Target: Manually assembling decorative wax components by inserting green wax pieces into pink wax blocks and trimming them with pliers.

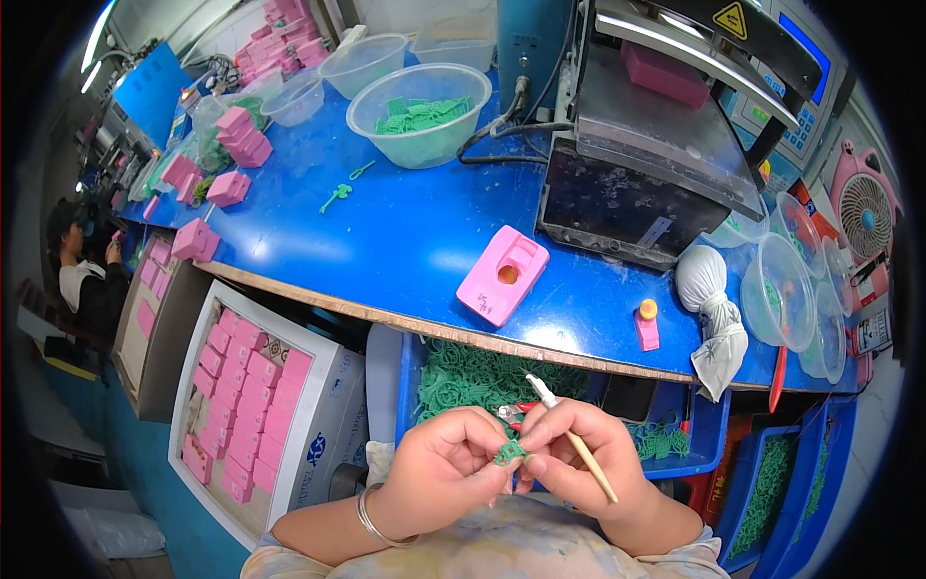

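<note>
Fingertips of my left hand (446,461) pinch a small green openwork wax piece (508,452) in front of my body. My right hand (590,446) touches the same piece with its fingertips. Across that hand's fingers lies a thin knife-like tool with a pale wooden handle (591,468), its light tip pointing up and left. Just beyond my hands are red-handled pliers (508,414), partly hidden by my fingers. Under them, a blue tray (409,378) holds a heap of green wax pieces (473,376).
A pink mould block (504,277) lies on the blue table (405,251), left of a press machine (641,193). A tied white cloth bag (709,299) stands at right. A clear bowl (420,145) holds green pieces. Pink blocks fill a box (323,425) at left. A person (82,265) sits far left.
</note>
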Tool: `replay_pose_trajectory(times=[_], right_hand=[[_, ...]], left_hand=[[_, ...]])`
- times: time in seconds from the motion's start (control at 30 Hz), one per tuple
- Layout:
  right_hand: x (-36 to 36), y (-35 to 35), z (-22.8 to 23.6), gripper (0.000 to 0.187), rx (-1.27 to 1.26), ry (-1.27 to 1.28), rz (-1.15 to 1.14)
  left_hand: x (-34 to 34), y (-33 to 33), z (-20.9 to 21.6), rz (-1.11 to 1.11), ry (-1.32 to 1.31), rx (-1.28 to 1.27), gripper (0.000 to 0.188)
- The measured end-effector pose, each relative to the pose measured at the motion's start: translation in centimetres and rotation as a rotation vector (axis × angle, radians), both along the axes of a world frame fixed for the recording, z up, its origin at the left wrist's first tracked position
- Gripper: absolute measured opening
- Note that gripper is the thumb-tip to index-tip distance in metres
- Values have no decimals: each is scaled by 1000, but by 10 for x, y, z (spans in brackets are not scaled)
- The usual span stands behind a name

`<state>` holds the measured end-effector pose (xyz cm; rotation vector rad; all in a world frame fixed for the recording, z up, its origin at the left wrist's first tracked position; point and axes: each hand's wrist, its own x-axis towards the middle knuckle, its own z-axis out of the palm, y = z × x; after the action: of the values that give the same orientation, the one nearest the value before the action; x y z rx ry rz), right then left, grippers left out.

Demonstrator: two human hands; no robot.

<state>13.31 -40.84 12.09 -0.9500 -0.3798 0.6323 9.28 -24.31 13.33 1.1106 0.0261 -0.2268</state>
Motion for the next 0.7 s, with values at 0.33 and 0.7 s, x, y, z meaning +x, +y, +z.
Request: replay_pose_trajectory(times=[0.33,0.7], right_hand=[[-2,1,-5,16,50,57,4],[2,0,-5,22,-422,-777,-336]], left_hand=[[-2,4,-4,-47,-25,-10,12],[2,6,-9,172,-582,703,20]])
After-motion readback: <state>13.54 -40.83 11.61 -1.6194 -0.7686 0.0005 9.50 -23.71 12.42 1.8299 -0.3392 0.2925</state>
